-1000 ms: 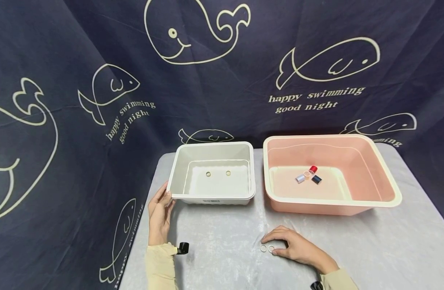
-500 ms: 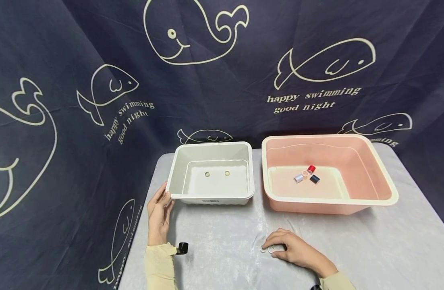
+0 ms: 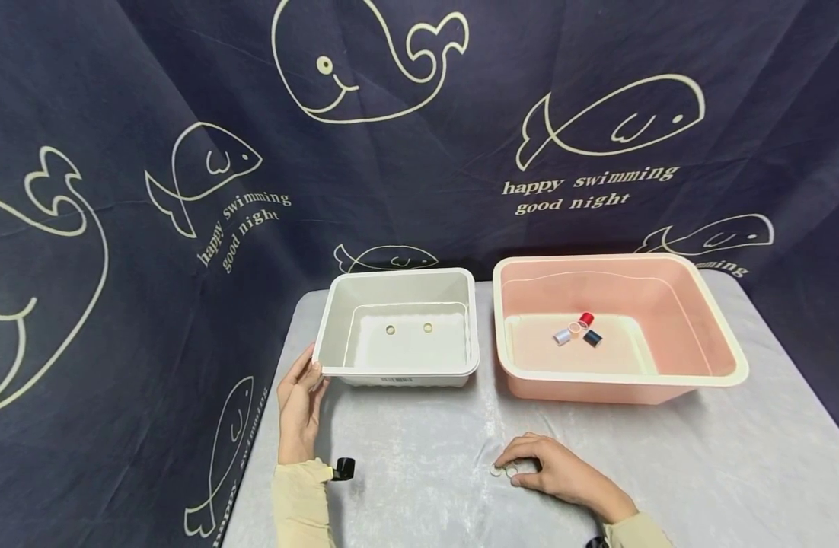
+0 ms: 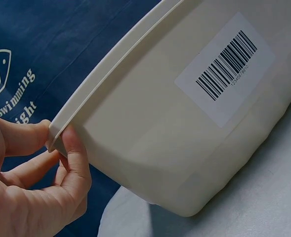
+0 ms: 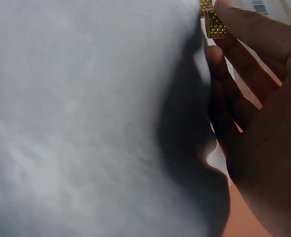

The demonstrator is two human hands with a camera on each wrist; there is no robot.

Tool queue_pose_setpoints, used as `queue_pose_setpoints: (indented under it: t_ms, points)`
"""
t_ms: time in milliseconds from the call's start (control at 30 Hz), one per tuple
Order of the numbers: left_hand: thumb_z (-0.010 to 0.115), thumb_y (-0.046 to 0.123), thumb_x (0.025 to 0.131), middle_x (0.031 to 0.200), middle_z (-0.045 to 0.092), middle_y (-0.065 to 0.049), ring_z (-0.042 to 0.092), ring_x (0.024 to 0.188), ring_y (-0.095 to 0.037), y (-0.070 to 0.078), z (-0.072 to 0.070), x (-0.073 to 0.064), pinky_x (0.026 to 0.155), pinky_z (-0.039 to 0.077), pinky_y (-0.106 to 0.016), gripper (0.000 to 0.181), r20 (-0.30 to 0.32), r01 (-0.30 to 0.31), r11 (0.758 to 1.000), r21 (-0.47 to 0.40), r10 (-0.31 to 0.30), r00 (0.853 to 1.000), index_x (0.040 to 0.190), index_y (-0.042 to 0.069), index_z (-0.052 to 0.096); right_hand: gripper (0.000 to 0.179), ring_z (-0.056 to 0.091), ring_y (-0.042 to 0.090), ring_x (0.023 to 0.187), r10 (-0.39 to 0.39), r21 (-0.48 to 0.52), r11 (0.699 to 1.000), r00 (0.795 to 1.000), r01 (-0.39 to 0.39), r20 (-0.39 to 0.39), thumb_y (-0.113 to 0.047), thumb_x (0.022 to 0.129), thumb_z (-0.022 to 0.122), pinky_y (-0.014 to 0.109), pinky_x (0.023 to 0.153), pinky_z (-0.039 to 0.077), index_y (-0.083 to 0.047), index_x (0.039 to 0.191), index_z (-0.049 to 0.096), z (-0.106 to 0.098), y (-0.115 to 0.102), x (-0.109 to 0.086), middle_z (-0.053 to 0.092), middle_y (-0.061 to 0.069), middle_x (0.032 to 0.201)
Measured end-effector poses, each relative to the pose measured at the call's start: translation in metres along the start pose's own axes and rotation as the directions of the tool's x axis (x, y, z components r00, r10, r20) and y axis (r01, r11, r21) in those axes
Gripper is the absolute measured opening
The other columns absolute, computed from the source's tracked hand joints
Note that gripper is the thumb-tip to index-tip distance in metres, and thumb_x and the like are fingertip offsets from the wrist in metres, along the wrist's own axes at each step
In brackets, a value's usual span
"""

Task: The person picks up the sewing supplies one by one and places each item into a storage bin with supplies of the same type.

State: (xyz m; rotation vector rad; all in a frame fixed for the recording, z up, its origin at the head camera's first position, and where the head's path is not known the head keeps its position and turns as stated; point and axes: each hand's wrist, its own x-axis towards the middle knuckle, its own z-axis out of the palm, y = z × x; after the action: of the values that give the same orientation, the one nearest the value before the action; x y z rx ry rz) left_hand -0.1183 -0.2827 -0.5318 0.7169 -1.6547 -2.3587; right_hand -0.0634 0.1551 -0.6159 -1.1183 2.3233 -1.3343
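Note:
In the head view, my left hand grips the front left corner of the white bin. The left wrist view has its thumb on the rim and fingers curled beneath. Two gold thimble rings lie apart inside this bin. On the table, my right hand is curled, index finger and thumb closed about two more thimble rings. Up close in the right wrist view, the nearer thimble ring has a dimpled gold wall and touches the thumb tip; the other is partly cut off above it.
Right of the white bin stands a larger pink bin. It holds a red thread spool, a pale spool, a dark spool and a pale ring. A dark blue printed curtain hangs behind the grey-covered table.
My right index finger has come down slightly onto the left thimble ring, and the rings look more tilted. The left hand keeps its grip; the head view has shifted slightly.

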Motion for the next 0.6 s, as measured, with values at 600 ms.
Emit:
queue_pose_setpoints:
  t_ms: [600]
  points:
    - [0.058, 0.003, 0.104, 0.127, 0.065, 0.002, 0.07, 0.108, -0.007, -0.002, 0.0, 0.001, 0.081, 0.058, -0.015, 0.051, 0.001, 0.0, 1.0, -0.004, 0.0, 1.0, 0.154, 0.005, 0.05, 0.018, 0.054, -0.006, 0.078, 0.115, -0.021, 0.993, 0.99, -0.117, -0.08, -0.017, 0.093, 0.078, 0.022, 0.068, 0.049, -0.016, 0.112, 0.076, -0.013, -0.005, 0.005, 0.067, -0.012, 0.092]
